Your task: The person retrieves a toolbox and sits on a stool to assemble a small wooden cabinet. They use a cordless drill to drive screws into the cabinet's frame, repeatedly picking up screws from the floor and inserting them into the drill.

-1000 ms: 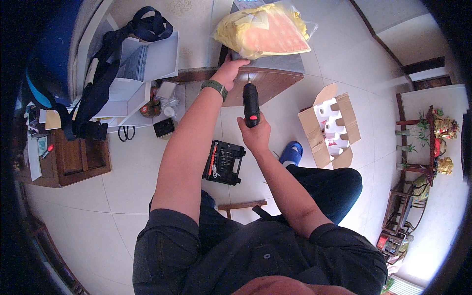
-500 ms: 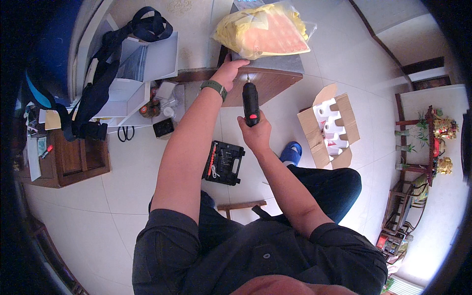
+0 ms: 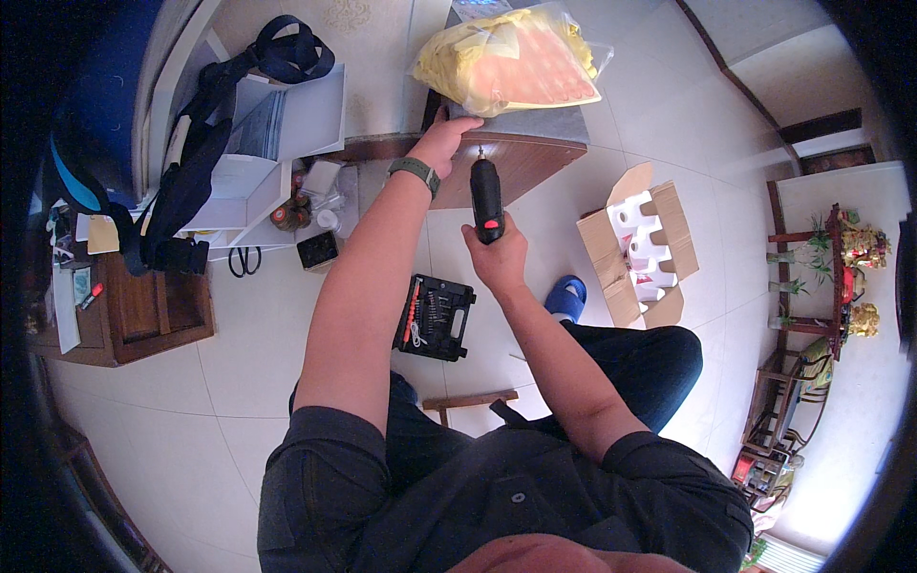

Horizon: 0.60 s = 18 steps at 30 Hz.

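Observation:
In my right hand (image 3: 499, 256) I hold a black cordless screwdriver (image 3: 487, 196) with a red button, fingers wrapped round its grip. Its bit points away from me at the brown wooden front of a cabinet (image 3: 530, 162); whether the tip touches a screw is too small to tell. My left hand (image 3: 442, 145), with a green watch strap at the wrist, grips the cabinet's upper left edge. Its thumb lies along the edge and the other fingers are partly hidden. Just beyond it, a clear plastic bag of yellow and pink material (image 3: 521, 59) rests on the grey cabinet top.
On the floor between my arms lies an open black bit case (image 3: 435, 317). An open cardboard box with white inserts (image 3: 638, 244) stands to the right, near my blue slipper (image 3: 566, 298). At left are white shelving with dark straps (image 3: 181, 191) and a small black container (image 3: 317, 250).

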Each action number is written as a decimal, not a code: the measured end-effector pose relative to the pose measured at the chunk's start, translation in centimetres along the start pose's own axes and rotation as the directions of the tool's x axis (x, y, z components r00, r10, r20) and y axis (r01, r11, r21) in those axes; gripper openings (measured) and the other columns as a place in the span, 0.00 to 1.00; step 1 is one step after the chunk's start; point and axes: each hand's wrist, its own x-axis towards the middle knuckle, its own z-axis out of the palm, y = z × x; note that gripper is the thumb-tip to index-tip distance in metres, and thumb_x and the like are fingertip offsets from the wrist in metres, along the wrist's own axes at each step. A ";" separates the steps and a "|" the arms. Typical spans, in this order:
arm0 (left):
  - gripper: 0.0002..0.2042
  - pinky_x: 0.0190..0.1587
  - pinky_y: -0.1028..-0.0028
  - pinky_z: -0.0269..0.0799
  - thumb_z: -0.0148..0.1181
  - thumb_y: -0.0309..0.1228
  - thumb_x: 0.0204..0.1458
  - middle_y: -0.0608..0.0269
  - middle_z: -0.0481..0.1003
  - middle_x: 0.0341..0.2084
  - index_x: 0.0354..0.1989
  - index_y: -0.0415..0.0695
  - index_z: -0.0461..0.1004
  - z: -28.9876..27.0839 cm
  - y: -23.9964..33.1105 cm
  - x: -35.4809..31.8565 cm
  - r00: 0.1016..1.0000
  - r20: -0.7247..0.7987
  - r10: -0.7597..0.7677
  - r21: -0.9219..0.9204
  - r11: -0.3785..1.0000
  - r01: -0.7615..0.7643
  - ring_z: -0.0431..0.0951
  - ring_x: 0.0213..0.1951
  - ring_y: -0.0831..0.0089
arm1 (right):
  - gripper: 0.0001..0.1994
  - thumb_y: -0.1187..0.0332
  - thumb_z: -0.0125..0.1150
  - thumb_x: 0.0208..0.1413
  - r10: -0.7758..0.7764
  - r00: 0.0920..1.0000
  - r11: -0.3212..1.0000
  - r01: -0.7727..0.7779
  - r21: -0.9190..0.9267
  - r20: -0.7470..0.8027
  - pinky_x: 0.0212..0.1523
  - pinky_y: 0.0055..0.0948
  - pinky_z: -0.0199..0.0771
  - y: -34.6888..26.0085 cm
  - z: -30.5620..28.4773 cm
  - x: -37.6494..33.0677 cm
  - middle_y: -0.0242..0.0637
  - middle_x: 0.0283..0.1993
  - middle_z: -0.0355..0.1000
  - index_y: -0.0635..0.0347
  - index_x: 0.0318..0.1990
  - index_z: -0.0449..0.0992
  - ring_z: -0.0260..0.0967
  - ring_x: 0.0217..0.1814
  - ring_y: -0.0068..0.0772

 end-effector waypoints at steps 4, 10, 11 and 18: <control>0.46 0.68 0.60 0.45 0.69 0.35 0.44 0.56 0.58 0.67 0.71 0.43 0.48 -0.3 0.6 -0.3 0.992 0.123 -0.012 -0.054 0.998 0.018 0.54 0.68 0.63 | 0.18 0.64 0.73 0.44 0.034 0.998 0.999 -0.034 -0.001 0.044 0.37 0.46 0.74 -0.3 -0.3 0.1 0.56 0.31 0.75 0.65 0.37 0.73 0.75 0.36 0.60; 0.46 0.69 0.57 0.42 0.68 0.35 0.45 0.57 0.55 0.69 0.71 0.43 0.47 -1.4 -0.7 1.8 0.986 0.147 -0.074 -0.101 0.991 0.090 0.51 0.69 0.64 | 0.18 0.64 0.73 0.44 0.016 0.999 1.000 -0.015 -0.005 0.036 0.36 0.46 0.74 -0.4 -0.2 0.3 0.56 0.30 0.75 0.65 0.37 0.73 0.75 0.35 0.60; 0.46 0.69 0.58 0.42 0.68 0.35 0.45 0.57 0.56 0.68 0.71 0.43 0.47 -1.5 -0.9 2.0 0.986 0.148 -0.077 -0.105 0.990 0.093 0.52 0.69 0.64 | 0.18 0.64 0.73 0.44 0.013 0.999 1.000 -0.013 0.001 0.036 0.36 0.46 0.74 -0.3 -0.1 0.4 0.56 0.30 0.75 0.65 0.37 0.73 0.75 0.35 0.60; 0.44 0.67 0.64 0.47 0.69 0.34 0.44 0.57 0.60 0.66 0.70 0.43 0.50 -1.2 -0.9 1.7 0.991 0.130 -0.028 -0.078 0.996 0.038 0.57 0.66 0.64 | 0.18 0.63 0.73 0.45 0.014 1.000 1.000 -0.014 -0.022 0.024 0.36 0.45 0.74 -0.4 -0.3 0.5 0.53 0.29 0.76 0.65 0.36 0.74 0.76 0.34 0.57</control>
